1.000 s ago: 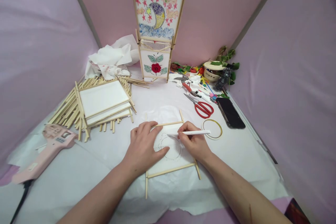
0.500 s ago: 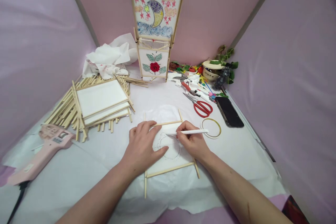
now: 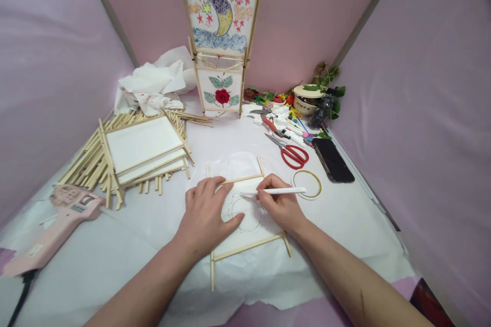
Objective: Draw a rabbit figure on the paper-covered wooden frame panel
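A white panel [image 3: 251,237] framed with thin wooden sticks lies flat before me, bearing a faint dotted circle with a scalloped outline. My left hand [image 3: 209,209] rests on the panel's left side, fingers spread and flat. In my right hand [image 3: 279,204] is a slim white pen [image 3: 286,191], pinched between thumb and fingers, its tip at the upper part of the drawn outline. Just right of that hand lies a yellow ring [image 3: 319,184]. Above it are red-handled scissors [image 3: 294,156].
A pink glue gun [image 3: 57,230] lies at left, near wooden sticks [image 3: 82,163] and stacked framed panels [image 3: 143,143]. A tall decorated lantern frame [image 3: 219,76] stands at the back. Right are a phone [image 3: 333,160], red-handled pliers [image 3: 273,126] and a lidded bowl [image 3: 306,99].
The view has shifted slightly, so the background things sit a little further left. My right hand still holds the pen, its tip now slightly further left on the outline. The left hand stays on the panel.
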Motion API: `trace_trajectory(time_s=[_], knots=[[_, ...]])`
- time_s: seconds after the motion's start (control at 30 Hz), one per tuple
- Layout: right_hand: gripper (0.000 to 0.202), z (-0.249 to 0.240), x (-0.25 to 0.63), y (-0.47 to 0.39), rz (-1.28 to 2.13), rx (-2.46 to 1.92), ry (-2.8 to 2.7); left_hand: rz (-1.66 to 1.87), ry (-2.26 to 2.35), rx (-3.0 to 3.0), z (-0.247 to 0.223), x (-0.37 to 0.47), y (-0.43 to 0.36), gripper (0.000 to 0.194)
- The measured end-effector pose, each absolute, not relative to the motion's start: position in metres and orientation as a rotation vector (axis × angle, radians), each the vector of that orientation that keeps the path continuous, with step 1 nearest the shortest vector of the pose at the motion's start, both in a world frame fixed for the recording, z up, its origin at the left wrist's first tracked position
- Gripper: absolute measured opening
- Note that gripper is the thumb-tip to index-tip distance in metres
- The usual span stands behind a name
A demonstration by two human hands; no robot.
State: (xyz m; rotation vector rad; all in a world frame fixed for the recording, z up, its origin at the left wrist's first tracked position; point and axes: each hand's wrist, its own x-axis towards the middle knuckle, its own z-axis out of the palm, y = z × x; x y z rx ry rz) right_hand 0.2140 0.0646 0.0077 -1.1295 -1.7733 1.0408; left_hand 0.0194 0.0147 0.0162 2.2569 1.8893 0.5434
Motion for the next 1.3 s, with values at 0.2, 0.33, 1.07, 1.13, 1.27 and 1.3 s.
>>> trace_trajectory(time_s=[0.2,0.33,1.07,1.13,1.27,1.3], knots=[[0.006,0.012,0.215,0.066,1.108,-1.101,-1.58,0.503,1.968,2.239,0.015,0.022,0.01,0.051],[0.007,0.013,0.216,0.069,1.107,-1.106,-1.52,0.497,2.046,2.205,0.013,0.024,0.004,0.052],[0.008,0.012,0.214,0.066,1.137,-1.144,-1.772,0.422,2.016,2.21,0.012,0.024,0.004,0.068],[0.008,0.012,0.214,0.066,1.138,-1.141,-1.773,0.42,2.016,2.215,0.012,0.024,0.004,0.068],[0.008,0.012,0.213,0.066,1.141,-1.139,-1.775,0.416,2.02,2.22,0.012,0.024,0.004,0.069],[0.008,0.012,0.213,0.066,1.143,-1.14,-1.776,0.415,2.022,2.219,0.012,0.024,0.004,0.069]])
